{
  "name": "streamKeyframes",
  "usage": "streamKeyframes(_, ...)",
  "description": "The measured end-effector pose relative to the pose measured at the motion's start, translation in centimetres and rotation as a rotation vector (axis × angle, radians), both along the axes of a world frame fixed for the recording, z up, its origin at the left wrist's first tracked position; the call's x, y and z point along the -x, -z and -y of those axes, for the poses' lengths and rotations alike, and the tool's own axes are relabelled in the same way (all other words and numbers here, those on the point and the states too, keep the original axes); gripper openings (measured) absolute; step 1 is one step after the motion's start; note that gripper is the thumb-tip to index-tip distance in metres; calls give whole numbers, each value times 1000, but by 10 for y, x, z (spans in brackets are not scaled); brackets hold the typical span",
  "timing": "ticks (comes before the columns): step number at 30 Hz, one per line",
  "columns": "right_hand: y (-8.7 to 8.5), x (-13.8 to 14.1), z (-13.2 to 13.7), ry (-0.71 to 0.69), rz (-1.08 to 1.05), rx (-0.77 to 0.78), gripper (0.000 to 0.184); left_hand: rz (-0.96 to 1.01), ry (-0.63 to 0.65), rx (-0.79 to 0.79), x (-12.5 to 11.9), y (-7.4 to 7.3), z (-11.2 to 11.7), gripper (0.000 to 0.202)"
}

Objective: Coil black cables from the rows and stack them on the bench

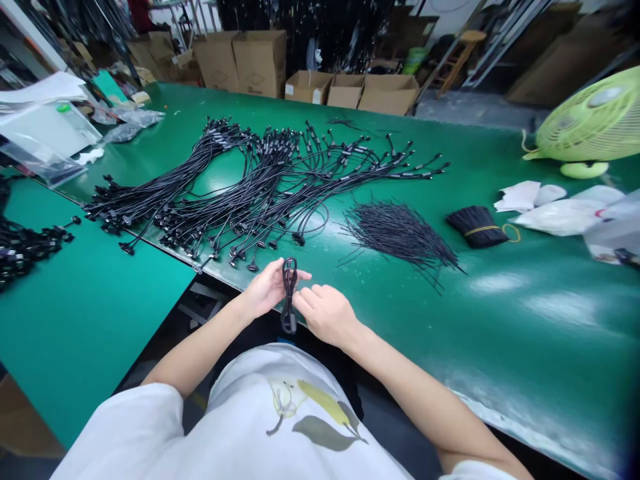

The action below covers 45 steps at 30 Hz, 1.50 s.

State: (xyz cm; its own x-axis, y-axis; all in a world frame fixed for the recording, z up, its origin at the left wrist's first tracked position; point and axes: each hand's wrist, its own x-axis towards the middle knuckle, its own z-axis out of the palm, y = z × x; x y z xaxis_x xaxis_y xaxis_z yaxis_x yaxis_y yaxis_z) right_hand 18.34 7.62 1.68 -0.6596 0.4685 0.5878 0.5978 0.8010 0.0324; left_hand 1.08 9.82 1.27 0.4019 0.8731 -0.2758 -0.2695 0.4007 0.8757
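My left hand (266,288) is closed on a black cable (289,293) folded into a narrow upright bundle, just over the table's front edge. A plug-like end hangs at the bundle's bottom. My right hand (327,312) has its fingers curled and pinched against the middle of the bundle; anything between those fingertips is too small to make out. Ahead and to the left lie loose black cables (225,200) with connectors at both ends. Beyond my right hand is a heap of thin black ties (403,233), with a banded bundle of dark ties (476,225) farther right.
The green table (400,373) spans the front. More black connectors (30,247) lie on the lower green surface at left. A yellow-green fan (593,117) and white plastic bags (565,213) are at right. Cardboard boxes (260,63) stand behind the far edge.
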Motion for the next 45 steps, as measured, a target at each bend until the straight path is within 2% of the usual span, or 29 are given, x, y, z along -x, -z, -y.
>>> streamKeyframes(3,5,-9,-3,113,-29,100,27,-139,41,-225,-1,-11,12,61)
streamKeyframes(5,5,-16,-5,219,-70,160,26,-279,18,-362,-4,-11,21,42)
streamKeyframes(6,4,-17,-6,265,-94,193,25,-316,-28,-381,-7,-9,25,31)
streamKeyframes(7,3,-17,-5,301,-122,234,26,-313,-71,-364,-11,-5,28,30)
streamKeyframes(9,1,-13,-3,333,-217,356,27,-203,-89,-267,-19,2,32,45)
streamKeyframes(11,2,-6,0,294,-393,576,27,-68,-44,-181,-25,9,34,45)
streamKeyframes(14,7,-3,1,146,-765,1096,32,-17,-89,-179,-29,12,37,38)
streamKeyframes(16,9,-11,0,33,-837,1390,39,-24,-114,-179,-28,11,39,35)
streamKeyframes(17,8,-17,-2,21,-807,1441,42,-26,-111,-165,-26,10,40,35)
streamKeyframes(19,4,-31,-5,105,-749,1334,38,-29,-82,-135,-24,8,40,37)
streamKeyframes(21,-4,-40,-7,218,-790,1098,28,-38,-42,-122,-23,7,39,41)
streamKeyframes(22,-8,-42,-8,221,-806,1008,31,-44,-23,-123,-24,7,39,43)
streamKeyframes(23,-12,-42,-8,182,-793,953,42,-52,-9,-126,-26,6,38,45)
streamKeyframes(25,-17,-38,-9,82,-707,906,56,-68,0,-124,-29,6,39,44)
streamKeyframes(27,-18,-31,-9,67,-661,894,45,-78,16,-114,-32,5,40,41)
streamKeyframes(30,-15,-26,-10,122,-742,924,24,-70,53,-75,-33,2,40,42)
streamKeyframes(33,-9,-23,-10,160,-823,864,21,-37,46,23,-34,-2,40,45)
streamKeyframes(36,-5,-22,-10,196,-866,744,20,63,47,165,-35,-8,38,37)
streamKeyframes(38,-4,-24,-11,196,-902,807,18,143,75,254,-35,-11,38,30)
streamKeyframes(40,-4,-28,-14,144,-908,963,16,200,107,331,-34,-12,38,26)
streamKeyframes(42,-5,-33,-16,55,-872,1074,20,232,113,395,-33,-13,36,23)
streamKeyframes(43,-5,-34,-16,18,-854,1083,28,239,93,415,-32,-14,35,20)
streamKeyframes(45,-4,-33,-11,0,-823,1017,55,253,6,413,-33,-16,30,16)
